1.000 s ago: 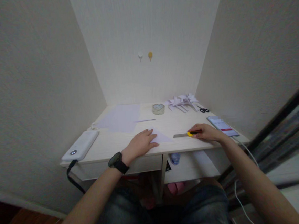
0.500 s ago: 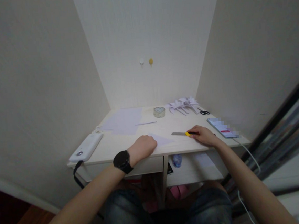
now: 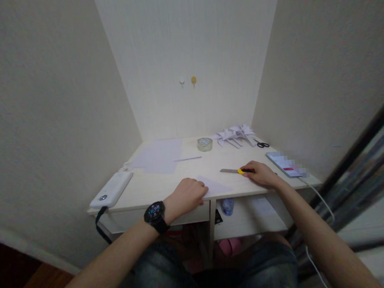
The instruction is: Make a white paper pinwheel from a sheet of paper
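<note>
A pale wooden desk [image 3: 169, 188] is set into a corner btwn plain walls, w/ two small hooks [image 3: 187, 81] fixed on the back wall. Loose sheets of pale paper [image 3: 158, 156] are spread at the desk's far left, w/ a thin strip [image 3: 188, 158] lying just beside them. A white power bank [image 3: 112, 190] is laid near the front left edge, a black strap hanging from it. A phone [image 3: 286, 164] is placed at the right edge, cable attached. Folded paper shapes [image 3: 234, 134] are piled at the far right corner, black scissors [image 3: 262, 144] just beside them, and a tape roll [image 3: 204, 144] is seen to their left. A small paper sheet [image 3: 215, 187] lies at the front edge, near centre; it is pinned under the left hand [image 3: 186, 195], fingers curled loosely down on its near corner, a black watch [image 3: 155, 214] worn at the wrist. The right hand [image 3: 261, 173] is closed on a yellow utility knife [image 3: 238, 171], blade extended leftward, flat on the desk, apart from the small sheet.
</note>
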`<state>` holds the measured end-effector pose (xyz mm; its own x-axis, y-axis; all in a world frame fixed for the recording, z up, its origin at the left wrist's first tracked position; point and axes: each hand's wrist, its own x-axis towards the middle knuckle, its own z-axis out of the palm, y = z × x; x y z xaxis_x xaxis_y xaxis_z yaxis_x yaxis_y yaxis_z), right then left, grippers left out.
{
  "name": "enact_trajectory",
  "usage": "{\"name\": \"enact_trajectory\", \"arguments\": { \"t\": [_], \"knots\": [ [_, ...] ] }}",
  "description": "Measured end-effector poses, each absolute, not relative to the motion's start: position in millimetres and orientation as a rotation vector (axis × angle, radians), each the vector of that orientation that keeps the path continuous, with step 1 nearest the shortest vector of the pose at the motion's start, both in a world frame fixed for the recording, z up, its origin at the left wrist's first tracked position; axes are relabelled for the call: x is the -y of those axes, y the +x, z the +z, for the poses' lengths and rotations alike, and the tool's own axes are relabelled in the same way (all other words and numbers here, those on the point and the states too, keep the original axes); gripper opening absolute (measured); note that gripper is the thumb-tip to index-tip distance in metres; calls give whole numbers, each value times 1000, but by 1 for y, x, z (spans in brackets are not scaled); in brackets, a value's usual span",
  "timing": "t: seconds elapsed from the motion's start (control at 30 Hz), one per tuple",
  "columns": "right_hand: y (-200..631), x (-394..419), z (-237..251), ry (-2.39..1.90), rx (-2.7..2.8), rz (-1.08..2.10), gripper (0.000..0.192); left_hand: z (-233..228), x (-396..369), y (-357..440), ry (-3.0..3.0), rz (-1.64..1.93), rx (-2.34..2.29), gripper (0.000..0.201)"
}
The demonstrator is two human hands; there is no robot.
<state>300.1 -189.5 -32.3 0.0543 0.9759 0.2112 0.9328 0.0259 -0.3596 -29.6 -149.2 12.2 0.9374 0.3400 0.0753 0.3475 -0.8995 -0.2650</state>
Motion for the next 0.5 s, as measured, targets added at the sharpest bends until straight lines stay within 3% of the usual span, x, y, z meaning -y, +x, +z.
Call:
{"name": "enact_trajectory", "arguments": {
  "t": [0.1, 0.23, 0.37, 0.5],
  "knots": [
    [300, 189, -33, -1936, 1907, 144, 34, 11, 153, -32, -2842, -89, 519, 6],
    [300, 189, -33, -1946, 1904, 126, 33, 13, 150, -33, -2953, -381, 729, 25],
    [294, 188, -32, -2047, 1853, 72, 32, 10, 132, -28, -2990, -1471, 1307, 25],
    [275, 190, -30, -2115, 1670, -101, 35, 1, 116, -17, -2492, -2787, 1852, 17]
  ]
}}
